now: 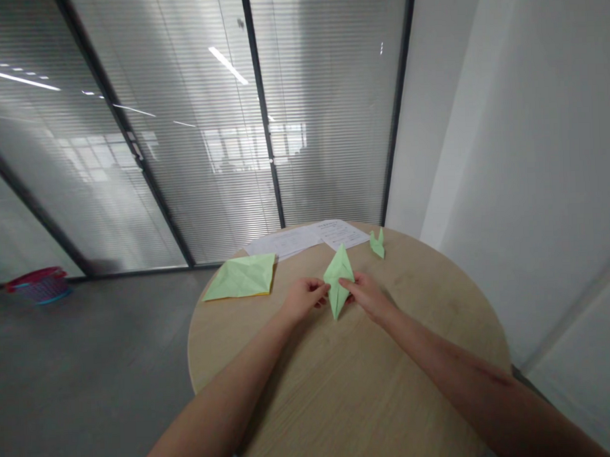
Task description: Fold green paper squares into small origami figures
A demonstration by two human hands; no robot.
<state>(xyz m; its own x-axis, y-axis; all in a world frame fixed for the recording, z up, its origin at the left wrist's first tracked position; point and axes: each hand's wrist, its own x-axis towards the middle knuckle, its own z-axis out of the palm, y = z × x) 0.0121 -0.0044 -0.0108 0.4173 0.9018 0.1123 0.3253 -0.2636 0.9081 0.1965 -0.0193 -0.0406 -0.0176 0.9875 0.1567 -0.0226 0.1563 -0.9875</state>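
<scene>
A light green sheet of paper folded into a long diamond [339,270] is held up over the table, its points toward the top and bottom. My left hand [305,298] pinches its left edge between thumb and fingers. On the right side, my right hand [366,294] grips it, thumb lying on the front face and fingers behind, partly hidden. Beyond my right hand stands a small green folded paper figure [378,244] with two upright points.
A stack of green paper [244,276] with a yellow lower edge lies at the table's left. Printed white sheets [305,238] spread along the far edge of the round wooden table [350,387]. A red basket [41,286] sits on the floor by the glass partition.
</scene>
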